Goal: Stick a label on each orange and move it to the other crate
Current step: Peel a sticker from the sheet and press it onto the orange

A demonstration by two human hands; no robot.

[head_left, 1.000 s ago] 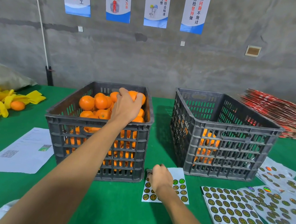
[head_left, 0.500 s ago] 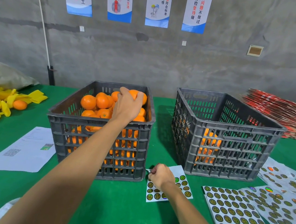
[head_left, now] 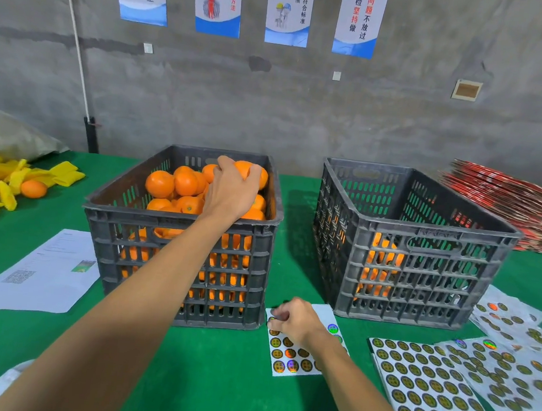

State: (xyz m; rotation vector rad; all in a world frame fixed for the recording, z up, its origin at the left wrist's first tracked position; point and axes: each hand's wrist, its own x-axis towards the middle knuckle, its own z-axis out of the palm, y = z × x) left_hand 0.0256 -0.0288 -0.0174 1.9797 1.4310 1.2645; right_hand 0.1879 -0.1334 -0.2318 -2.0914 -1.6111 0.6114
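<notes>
Two hands are working at once here. The left hand (head_left: pixel 233 190) is reaching into the full crate (head_left: pixel 181 226) on the left and curling its fingers over an orange (head_left: pixel 249 173) at the far right of the pile, gripping it from above. The right hand (head_left: pixel 295 320) is resting on the small label sheet (head_left: pixel 294 356) lying on the green bench (head_left: pixel 228 393) between the two crates, fingertips bunched at the sheet's far left corner as if picking at a sticker; whether a label is already pinched between them I cannot tell.

To do this step well, the left hand should be lifting the orange straight up so its neighbours are not rolling off the heap, and turning a smooth patch of peel toward the right hand. The right hand should be peeling one label cleanly, holding it by the edge so the glue stays fresh.

The gripped orange is sitting well apart from the right hand, far and to the left of it. The receiving crate (head_left: pixel 414 252) is standing on the right, holding only a low layer of fruit.
</notes>
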